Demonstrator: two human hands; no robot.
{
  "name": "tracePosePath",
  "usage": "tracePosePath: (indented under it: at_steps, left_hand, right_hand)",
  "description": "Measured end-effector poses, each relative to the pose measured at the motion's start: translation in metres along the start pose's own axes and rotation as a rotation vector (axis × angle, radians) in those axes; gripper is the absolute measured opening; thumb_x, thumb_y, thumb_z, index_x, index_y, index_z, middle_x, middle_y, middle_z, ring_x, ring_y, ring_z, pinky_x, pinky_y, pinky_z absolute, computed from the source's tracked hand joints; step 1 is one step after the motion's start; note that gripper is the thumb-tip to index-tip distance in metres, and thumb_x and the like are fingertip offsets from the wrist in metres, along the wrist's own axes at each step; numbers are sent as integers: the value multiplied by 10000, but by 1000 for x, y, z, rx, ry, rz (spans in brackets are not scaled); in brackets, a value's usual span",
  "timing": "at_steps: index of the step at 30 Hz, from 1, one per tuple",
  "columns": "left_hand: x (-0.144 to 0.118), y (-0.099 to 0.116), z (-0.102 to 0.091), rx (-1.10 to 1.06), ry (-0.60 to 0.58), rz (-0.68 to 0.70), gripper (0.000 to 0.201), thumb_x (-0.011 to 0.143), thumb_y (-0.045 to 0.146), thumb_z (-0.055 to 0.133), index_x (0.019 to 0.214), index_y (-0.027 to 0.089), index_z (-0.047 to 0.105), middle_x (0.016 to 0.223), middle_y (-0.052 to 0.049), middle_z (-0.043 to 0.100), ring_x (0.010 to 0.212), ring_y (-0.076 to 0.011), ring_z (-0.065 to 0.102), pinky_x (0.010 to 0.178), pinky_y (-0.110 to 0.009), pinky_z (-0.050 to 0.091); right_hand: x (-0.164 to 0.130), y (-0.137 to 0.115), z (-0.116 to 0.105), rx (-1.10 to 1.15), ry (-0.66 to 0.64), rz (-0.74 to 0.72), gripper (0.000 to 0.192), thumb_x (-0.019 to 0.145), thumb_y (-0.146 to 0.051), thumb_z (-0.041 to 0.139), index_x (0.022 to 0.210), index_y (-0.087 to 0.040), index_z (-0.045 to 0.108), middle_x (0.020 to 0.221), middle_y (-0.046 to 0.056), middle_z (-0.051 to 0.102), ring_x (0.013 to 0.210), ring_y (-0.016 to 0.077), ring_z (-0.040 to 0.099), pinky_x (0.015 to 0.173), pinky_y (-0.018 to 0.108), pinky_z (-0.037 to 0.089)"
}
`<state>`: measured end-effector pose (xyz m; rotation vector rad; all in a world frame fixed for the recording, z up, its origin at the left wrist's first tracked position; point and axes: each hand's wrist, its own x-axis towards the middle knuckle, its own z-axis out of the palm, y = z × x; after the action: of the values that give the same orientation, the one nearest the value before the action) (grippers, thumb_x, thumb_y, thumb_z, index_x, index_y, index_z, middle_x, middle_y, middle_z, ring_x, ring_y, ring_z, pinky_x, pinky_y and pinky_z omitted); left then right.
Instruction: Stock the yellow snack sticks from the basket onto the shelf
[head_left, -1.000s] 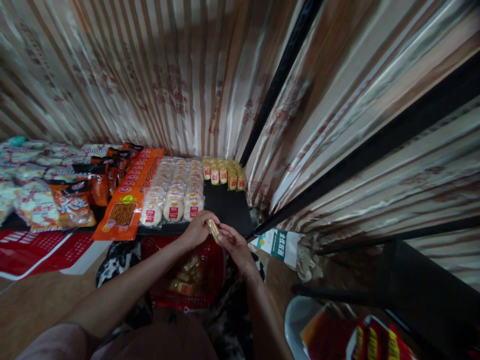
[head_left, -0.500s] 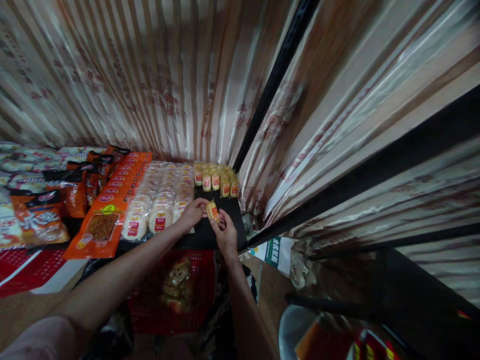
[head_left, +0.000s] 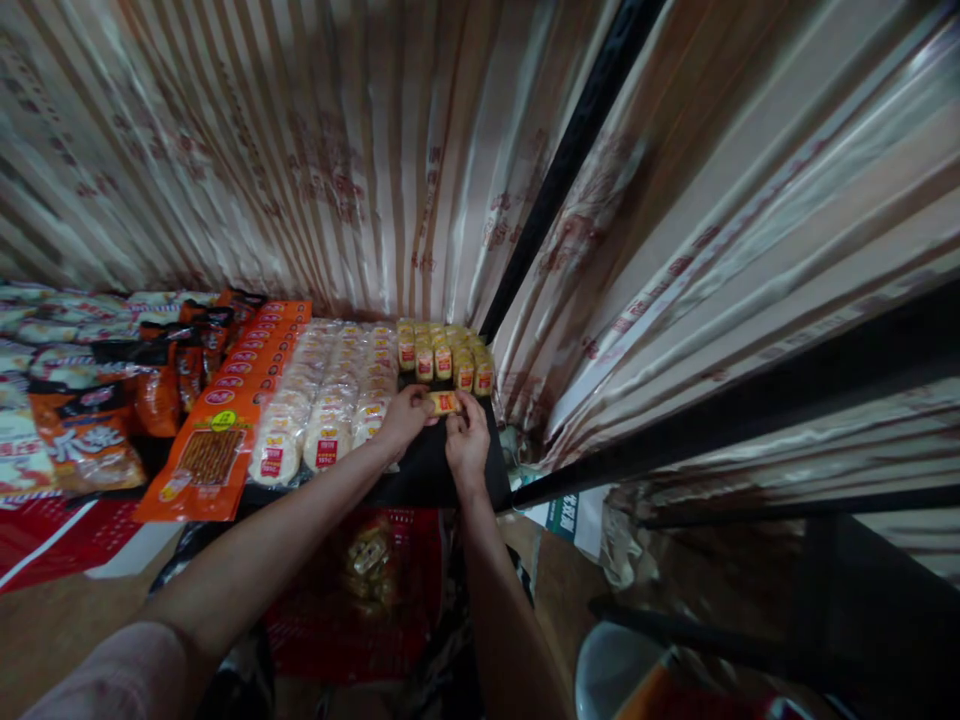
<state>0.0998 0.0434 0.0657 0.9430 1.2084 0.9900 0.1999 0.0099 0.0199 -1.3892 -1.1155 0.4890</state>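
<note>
Both my hands hold one small yellow snack packet (head_left: 444, 402) with a red label, lying sideways just above the black shelf (head_left: 435, 465). My left hand (head_left: 405, 415) grips its left end and my right hand (head_left: 466, 440) grips its right end. Just beyond the packet stand rows of the same yellow packets (head_left: 444, 352) at the back right corner of the shelf. To the left lie rows of round white rice crackers (head_left: 330, 400) in clear wrap.
Orange snack packs (head_left: 225, 420) and other bags (head_left: 67, 400) fill the shelf's left side. Striped curtains hang behind and to the right, with a black pole (head_left: 570, 160) between them. A red bag of packets (head_left: 367, 590) sits below the shelf.
My hands have carried the yellow packet up from the shelf's front edge toward the back rows and turned it sideways. The view has shifted slightly.
</note>
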Motion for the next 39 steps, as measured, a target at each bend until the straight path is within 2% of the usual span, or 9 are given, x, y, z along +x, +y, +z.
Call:
tracePosePath:
  at_steps: [5, 11, 15, 19, 22, 25, 29, 34, 39]
  left_hand:
    - [-1, -5, 11, 27, 123, -28, 214, 739, 49, 542, 928, 147, 526, 803, -16, 570, 723, -102, 574, 635, -197, 497]
    - [9, -8, 18, 266, 156, 34, 231, 710, 116, 624, 912, 146, 516, 830, -42, 610, 723, -120, 570, 635, -213, 445]
    - [18, -16, 21, 345, 165, 29, 208, 756, 157, 591, 951, 136, 520, 868, -66, 646, 752, -136, 604, 672, -238, 464]
    - [29, -26, 19, 490, 152, 24, 163, 763, 192, 590, 914, 131, 576, 910, -90, 674, 811, -162, 628, 729, -262, 473]
    - [39, -29, 17, 535, 173, 48, 264, 761, 216, 595, 1010, 129, 582, 967, -99, 678, 865, -175, 635, 761, -265, 468]
    - [49, -26, 19, 547, 176, 73, 390, 760, 235, 596, 1134, 139, 542, 1013, -102, 676, 877, -187, 641, 760, -273, 470]
    - [53, -23, 23, 575, 127, 87, 354, 759, 231, 598, 1107, 175, 571, 1029, -83, 683, 902, -187, 641, 776, -270, 467]
    - [51, -14, 21, 670, 156, 77, 315, 768, 231, 593, 1078, 172, 581, 1026, -88, 683, 905, -189, 640, 772, -270, 468]
    - [50, 7, 6, 891, 171, 229, 285, 777, 182, 548, 1059, 157, 578, 1028, -101, 665, 941, -202, 623, 804, -298, 459]
  right_hand:
    - [14, 10, 15, 221, 142, 160, 446, 749, -266, 504, 1183, -167, 503, 1241, 127, 539, 1087, 186, 556, 939, 349, 440]
    - [29, 13, 22, 296, 91, 271, 388, 768, -384, 526, 1083, -159, 543, 1057, 105, 650, 971, 186, 618, 899, 330, 468]
    - [29, 18, 25, 242, 33, 241, 439, 757, -415, 557, 1114, -161, 544, 1028, 84, 676, 948, 199, 635, 873, 352, 490]
    - [31, 32, 28, 99, 28, 166, 440, 776, -393, 535, 1139, -145, 556, 1109, 114, 655, 999, 219, 627, 906, 383, 475]
    - [37, 40, 28, 41, -12, 105, 414, 789, -369, 528, 1151, -172, 562, 1146, 104, 643, 1048, 216, 609, 948, 382, 452]
    - [42, 45, 29, 92, -66, 85, 383, 794, -344, 528, 1140, -181, 561, 1133, 91, 649, 1037, 206, 614, 949, 380, 456]
    - [43, 46, 29, 140, -87, 79, 357, 804, -324, 514, 1122, -169, 560, 1120, 91, 649, 1023, 199, 616, 945, 378, 461]
    - [41, 44, 29, 67, -110, 49, 355, 815, -294, 484, 1143, -189, 568, 1131, 81, 637, 1029, 195, 601, 946, 379, 460]
    - [40, 33, 32, -4, -34, 2, 384, 763, -262, 518, 1124, -158, 594, 1124, 120, 574, 939, 186, 587, 809, 334, 528]
